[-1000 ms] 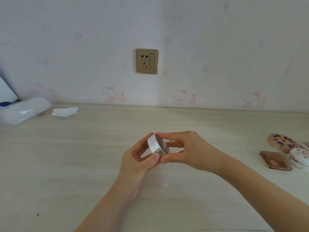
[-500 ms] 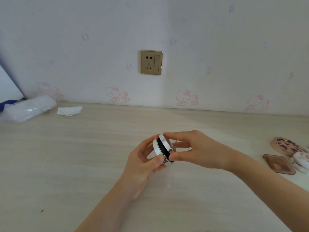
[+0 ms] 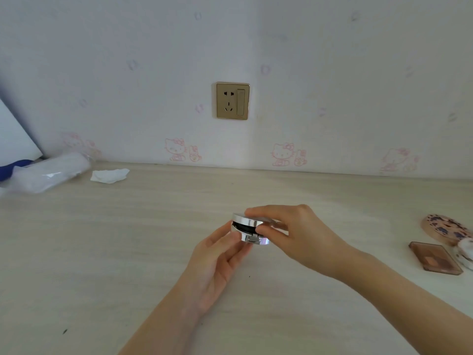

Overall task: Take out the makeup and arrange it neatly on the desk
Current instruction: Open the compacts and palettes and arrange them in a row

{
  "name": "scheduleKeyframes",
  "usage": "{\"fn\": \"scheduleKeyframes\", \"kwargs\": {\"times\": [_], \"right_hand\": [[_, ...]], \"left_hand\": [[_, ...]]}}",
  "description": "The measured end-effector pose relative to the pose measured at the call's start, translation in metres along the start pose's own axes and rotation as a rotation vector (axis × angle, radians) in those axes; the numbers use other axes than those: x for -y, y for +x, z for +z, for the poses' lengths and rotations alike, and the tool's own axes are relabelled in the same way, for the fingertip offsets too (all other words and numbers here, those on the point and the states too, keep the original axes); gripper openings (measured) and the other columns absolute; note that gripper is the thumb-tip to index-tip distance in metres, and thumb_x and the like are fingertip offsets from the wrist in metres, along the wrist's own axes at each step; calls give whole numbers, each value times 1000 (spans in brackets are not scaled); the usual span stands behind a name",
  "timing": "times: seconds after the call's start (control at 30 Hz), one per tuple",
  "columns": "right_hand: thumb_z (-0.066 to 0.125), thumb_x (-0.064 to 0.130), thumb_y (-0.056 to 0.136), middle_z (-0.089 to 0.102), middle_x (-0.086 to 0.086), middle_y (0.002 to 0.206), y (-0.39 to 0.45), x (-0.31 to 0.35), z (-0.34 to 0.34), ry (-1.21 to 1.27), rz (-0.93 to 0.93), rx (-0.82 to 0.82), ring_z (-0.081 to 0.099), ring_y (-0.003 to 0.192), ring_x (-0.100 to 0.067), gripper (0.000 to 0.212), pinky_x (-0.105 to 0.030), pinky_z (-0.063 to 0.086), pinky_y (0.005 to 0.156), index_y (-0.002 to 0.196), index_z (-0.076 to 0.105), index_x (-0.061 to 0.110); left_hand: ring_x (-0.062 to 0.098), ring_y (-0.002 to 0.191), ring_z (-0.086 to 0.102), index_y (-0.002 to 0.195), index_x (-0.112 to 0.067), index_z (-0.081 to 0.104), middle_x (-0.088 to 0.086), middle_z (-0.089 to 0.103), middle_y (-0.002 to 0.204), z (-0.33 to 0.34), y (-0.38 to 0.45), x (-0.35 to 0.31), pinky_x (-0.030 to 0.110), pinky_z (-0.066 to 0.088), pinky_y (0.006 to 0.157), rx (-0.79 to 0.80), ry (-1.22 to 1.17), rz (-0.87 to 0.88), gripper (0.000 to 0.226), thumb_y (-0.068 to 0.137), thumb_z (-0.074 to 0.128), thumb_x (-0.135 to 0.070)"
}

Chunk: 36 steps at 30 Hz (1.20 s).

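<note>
A round silver-rimmed compact [image 3: 249, 230] is held above the middle of the pale wooden desk [image 3: 128, 239], lying nearly flat with its lid slightly ajar and a dark inside showing. My left hand [image 3: 217, 262] holds its lower half from the left with thumb and fingertips. My right hand [image 3: 294, 231] pinches the lid from the right, fingers over the top and thumb on the front edge. At the right edge lie a brown square palette [image 3: 435, 260], a round patterned compact [image 3: 446, 228] and a white round case [image 3: 465, 252].
A clear plastic bag [image 3: 48, 172] and a crumpled white tissue [image 3: 110, 175] lie at the back left against the wall. A gold wall socket [image 3: 232, 100] sits above the desk.
The compact has turned from standing on edge to lying nearly flat, and its lid has come slightly apart from the base. Both hands kept their hold.
</note>
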State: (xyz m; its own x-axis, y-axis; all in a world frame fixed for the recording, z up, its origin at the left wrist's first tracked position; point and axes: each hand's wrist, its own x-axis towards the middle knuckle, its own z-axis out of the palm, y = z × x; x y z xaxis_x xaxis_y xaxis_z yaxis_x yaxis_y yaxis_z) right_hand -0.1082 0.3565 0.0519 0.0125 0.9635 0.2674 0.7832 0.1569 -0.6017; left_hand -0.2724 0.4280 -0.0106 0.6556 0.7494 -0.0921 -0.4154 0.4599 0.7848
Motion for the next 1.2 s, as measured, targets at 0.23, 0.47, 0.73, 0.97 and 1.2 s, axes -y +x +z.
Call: {"fn": "scheduleKeyframes", "kwargs": {"times": [0.23, 0.47, 0.73, 0.97, 1.2], "right_hand": [[58, 17, 94, 66, 17, 117, -5, 6, 11, -90, -131, -65, 59, 105, 1, 33, -15, 44, 88, 125, 61, 29], [51, 20, 97, 64, 24, 104, -1, 3, 7, -22, -78, -65, 59, 99, 3, 27, -16, 47, 86, 119, 63, 31], [54, 24, 96, 68, 21, 96, 10, -1, 1, 256, 61, -108, 62, 98, -4, 20, -24, 50, 87, 104, 69, 34], [54, 22, 96, 70, 17, 100, 12, -13, 2, 350, 74, -124, 64, 100, -16, 22, -45, 52, 90, 102, 70, 35], [54, 23, 95, 70, 15, 102, 13, -22, 1, 440, 64, -136, 64, 102, -17, 20, -45, 52, 92, 101, 71, 33]], "left_hand": [[27, 101, 67, 116, 6, 62, 24, 65, 117, -2, 2, -1, 35, 51, 97, -19, 28, -7, 40, 82, 60, -16], [29, 102, 67, 121, 4, 60, 23, 65, 116, -4, 2, 2, 31, 55, 88, 33, 72, -48, 39, 83, 65, -4], [33, 120, 57, 130, -5, 55, 15, 61, 129, -7, 3, 11, 43, 44, 104, 74, 230, 11, 67, 68, 77, -15], [27, 114, 63, 133, -15, 51, 13, 69, 115, -5, 2, 9, 43, 44, 104, 69, 460, 62, 70, 68, 78, -21], [12, 111, 64, 132, -23, 50, -5, 68, 121, -1, 11, -5, 30, 53, 92, 144, 720, 59, 69, 70, 78, -9]]}}
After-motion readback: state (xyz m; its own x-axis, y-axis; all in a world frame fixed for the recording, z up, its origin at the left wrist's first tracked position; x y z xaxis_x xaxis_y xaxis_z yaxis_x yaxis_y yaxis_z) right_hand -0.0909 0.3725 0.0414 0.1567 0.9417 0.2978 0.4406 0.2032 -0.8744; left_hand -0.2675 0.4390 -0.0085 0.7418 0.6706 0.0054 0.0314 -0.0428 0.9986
